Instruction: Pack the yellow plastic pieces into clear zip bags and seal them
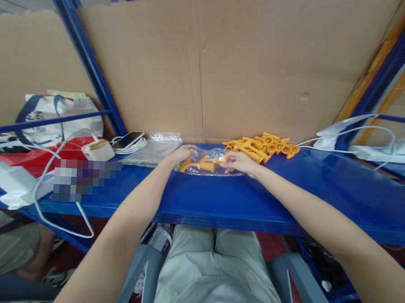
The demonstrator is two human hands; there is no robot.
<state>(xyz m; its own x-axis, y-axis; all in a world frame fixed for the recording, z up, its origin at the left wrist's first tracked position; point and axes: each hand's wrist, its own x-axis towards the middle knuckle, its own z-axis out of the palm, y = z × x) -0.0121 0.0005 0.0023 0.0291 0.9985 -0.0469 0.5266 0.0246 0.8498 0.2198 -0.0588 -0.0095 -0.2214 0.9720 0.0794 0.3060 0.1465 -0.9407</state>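
A clear plastic bag [195,170] lies on the blue shelf top, with orange plastic pieces [207,166] visible inside it. At the bag's left end, my left hand [183,154] is closed on the plastic beside a green-printed edge. My right hand [240,163] has its fingers bent around the bag's right end, close to an orange piece; whether it also grips that piece is unclear. Just behind my right hand is a pile of orange, funnel-ended plastic pieces [269,145]. Left of the bag lies a stack of flat clear bags [148,152].
A phone [128,141] rests on a coiled white cable. Further left are a white charger [98,150], a red bag [67,149] and a white tote bag [68,117]. Cardboard [244,67] stands behind the shelf. A power strip [375,154] and cables are at right.
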